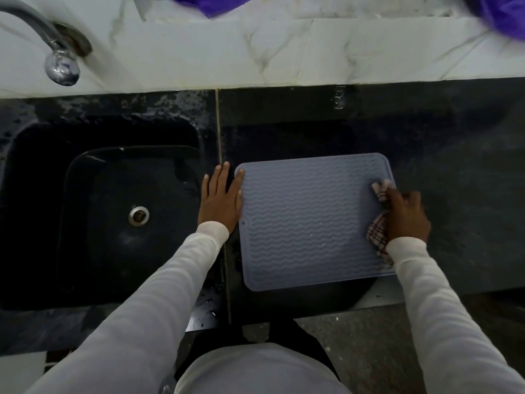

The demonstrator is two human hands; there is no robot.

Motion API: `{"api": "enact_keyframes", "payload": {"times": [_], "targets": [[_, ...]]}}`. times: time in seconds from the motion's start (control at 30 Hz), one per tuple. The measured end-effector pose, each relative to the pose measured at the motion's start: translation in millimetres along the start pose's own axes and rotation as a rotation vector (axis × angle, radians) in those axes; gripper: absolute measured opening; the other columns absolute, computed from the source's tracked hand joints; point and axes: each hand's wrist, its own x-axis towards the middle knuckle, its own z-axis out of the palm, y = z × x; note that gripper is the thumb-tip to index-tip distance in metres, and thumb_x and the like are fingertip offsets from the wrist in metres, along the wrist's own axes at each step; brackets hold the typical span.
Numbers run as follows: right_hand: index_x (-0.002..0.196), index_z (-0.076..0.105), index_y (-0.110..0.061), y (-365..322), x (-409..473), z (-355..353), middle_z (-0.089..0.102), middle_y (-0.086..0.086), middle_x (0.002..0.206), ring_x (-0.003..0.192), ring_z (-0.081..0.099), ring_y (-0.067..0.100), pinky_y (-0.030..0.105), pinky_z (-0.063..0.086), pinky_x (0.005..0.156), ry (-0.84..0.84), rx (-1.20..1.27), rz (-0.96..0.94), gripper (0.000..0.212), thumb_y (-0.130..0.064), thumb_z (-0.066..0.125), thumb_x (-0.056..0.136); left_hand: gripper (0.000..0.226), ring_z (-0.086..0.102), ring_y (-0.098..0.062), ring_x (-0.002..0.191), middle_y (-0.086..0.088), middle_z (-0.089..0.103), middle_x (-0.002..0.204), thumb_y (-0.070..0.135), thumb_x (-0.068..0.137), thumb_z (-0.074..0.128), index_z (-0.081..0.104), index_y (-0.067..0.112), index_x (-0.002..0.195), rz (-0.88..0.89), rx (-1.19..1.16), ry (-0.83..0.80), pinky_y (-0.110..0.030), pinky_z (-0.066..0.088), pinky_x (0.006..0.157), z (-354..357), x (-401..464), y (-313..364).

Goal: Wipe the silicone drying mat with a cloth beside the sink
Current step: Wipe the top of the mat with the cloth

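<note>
**Cloth at the mat's right edge, left hand flat at its left edge**

The silicone drying mat (309,220) lies flat on the dark countertop (440,143), just to the right of the black sink (93,211), and everything else is placed from it here. It is a grey-blue rectangle with rounded corners and wavy ridges, and a few small water drops glint on its lower middle.

At the mat's right edge, the right hand (404,216) grips a bunched checked cloth (377,237) (white with dark red lines), its fingers curled over the fabric. One end of the cloth sticks out beyond the fingertips onto the mat's upper right part, and the other end trails along the right edge towards the wrist. The cloth touches the mat's surface.

At the mat's left edge, the left hand (221,200) rests flat with straight fingers, holding nothing. Most of it lies on the countertop strip between the mat and the sink, while the finger nearest the mat lies over its upper left corner.

Both arms wear white long sleeves (159,280).

Beyond the mat's far edge, past the dark countertop, runs a pale marble-patterned ledge (255,52). A metal tap (56,58) sits on it, far to the mat's upper left, above the sink. Purple fabric (505,15) shows at the top, blurred.
</note>
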Motion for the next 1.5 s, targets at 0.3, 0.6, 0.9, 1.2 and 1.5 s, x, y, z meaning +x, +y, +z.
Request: {"api": "enact_keyframes", "payload": {"times": [0.3,0.6,0.9,1.2,1.5], "targets": [[0.135,0.039,-0.036,7,11,-6,0.04,0.02,0.12,0.102,0.049,0.042,0.05,0.046,0.08,-0.113,0.077,0.085,0.052,-0.015,0.049,0.089,0.054,0.008,-0.024,0.151,-0.008,0.014,0.163,0.038,0.103,0.022,0.017,0.028,0.156,-0.008,-0.024,0.017,-0.047,0.008,0.122,2,1,-2],[0.124,0.056,-0.033,-65,-12,-39,0.052,0.001,0.112,0.091,0.059,0.029,0.036,0.048,0.078,-0.018,0.193,-0.092,0.033,-0.043,0.051,0.093,0.056,0.009,-0.022,0.151,-0.006,0.016,0.163,0.043,0.102,0.02,0.019,0.03,0.155,-0.021,-0.047,0.028,-0.046,0.007,0.123,-1,0,1],[0.136,0.048,-0.024,-238,-119,14,0.047,0.017,0.125,0.082,0.061,0.036,0.042,0.054,0.063,-0.223,0.283,-0.515,0.049,-0.012,0.055,0.088,0.052,0.007,-0.025,0.151,-0.008,0.013,0.164,0.037,0.106,0.025,0.017,0.028,0.156,0.02,-0.038,0.021,-0.045,0.004,0.123,3,0,-5],[0.131,0.051,-0.019,-202,-119,19,0.055,0.018,0.114,0.066,0.061,0.033,0.037,0.049,0.043,-0.136,0.184,-0.487,0.058,-0.003,0.06,0.076,0.055,0.005,-0.028,0.151,-0.011,0.01,0.164,0.038,0.105,0.026,0.014,0.025,0.157,0.02,-0.016,-0.013,-0.05,0.003,0.122,4,3,-3],[0.133,0.052,-0.022,-128,-87,19,0.051,0.015,0.117,0.08,0.061,0.036,0.042,0.051,0.053,-0.129,0.113,-0.32,0.057,-0.004,0.064,0.08,0.056,0.001,-0.027,0.151,-0.01,0.006,0.164,0.041,0.104,0.019,0.009,0.027,0.157,0.008,0.006,-0.035,-0.05,0.002,0.122,3,2,-1]]}}
